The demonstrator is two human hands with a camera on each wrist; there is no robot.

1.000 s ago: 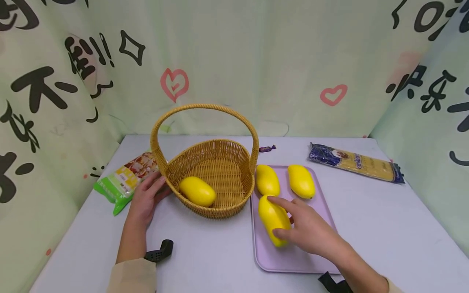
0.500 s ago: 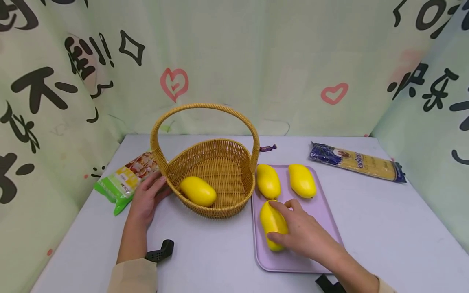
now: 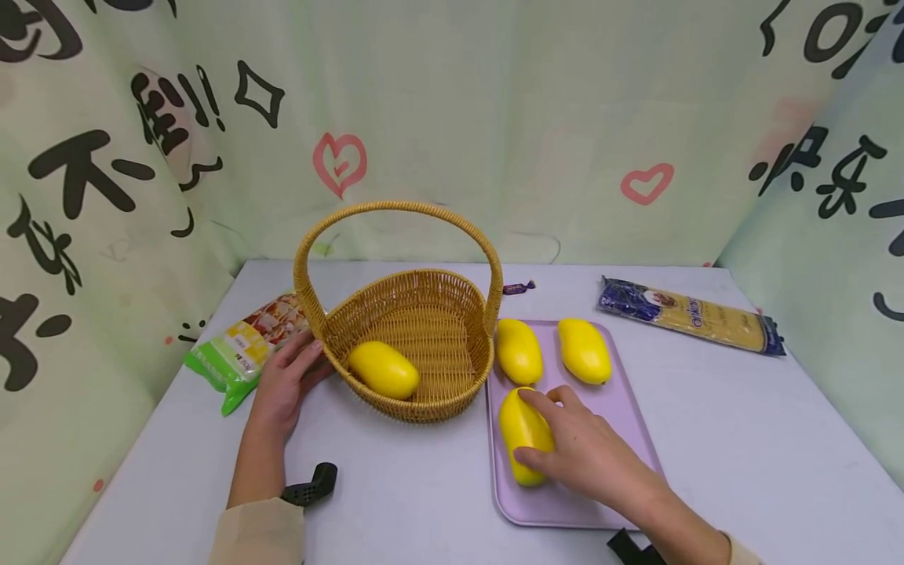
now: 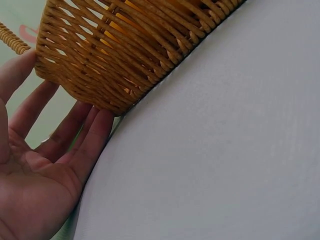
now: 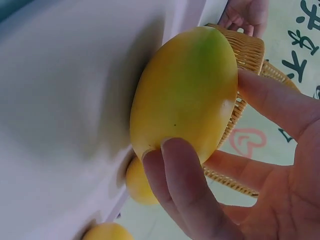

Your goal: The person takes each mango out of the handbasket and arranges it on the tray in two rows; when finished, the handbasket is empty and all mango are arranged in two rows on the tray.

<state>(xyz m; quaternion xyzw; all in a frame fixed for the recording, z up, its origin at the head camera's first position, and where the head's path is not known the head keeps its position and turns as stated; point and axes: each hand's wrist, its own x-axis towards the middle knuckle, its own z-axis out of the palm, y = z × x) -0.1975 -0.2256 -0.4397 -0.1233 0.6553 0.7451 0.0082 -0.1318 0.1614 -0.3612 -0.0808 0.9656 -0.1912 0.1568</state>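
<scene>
My right hand [image 3: 593, 447] holds a yellow mango [image 3: 524, 439] at the front of the lilac tray [image 3: 586, 502], thumb on one side and fingers curled round the other. In the right wrist view this mango [image 5: 185, 95] shows a greenish patch. Two more mangoes, one at back left [image 3: 519, 353] and one at back right [image 3: 585, 351], lie on the tray. Another mango [image 3: 384, 370] lies inside the wicker basket [image 3: 438, 345]. My left hand [image 3: 282, 388] touches the basket's left side; its fingers are fairly straight against the weave in the left wrist view.
A green food packet [image 3: 240, 353] lies behind my left hand, partly hidden by the basket. A small purple-wrapped sweet [image 3: 519, 288] lies behind the tray. At back right is a pasta packet [image 3: 692, 314]. The basket's tall handle [image 3: 399, 206] arches above it.
My right fingers have closed in on the front mango, which has shifted slightly toward the tray's front, away from the mango behind it. My left hand and the basket have stayed put.
</scene>
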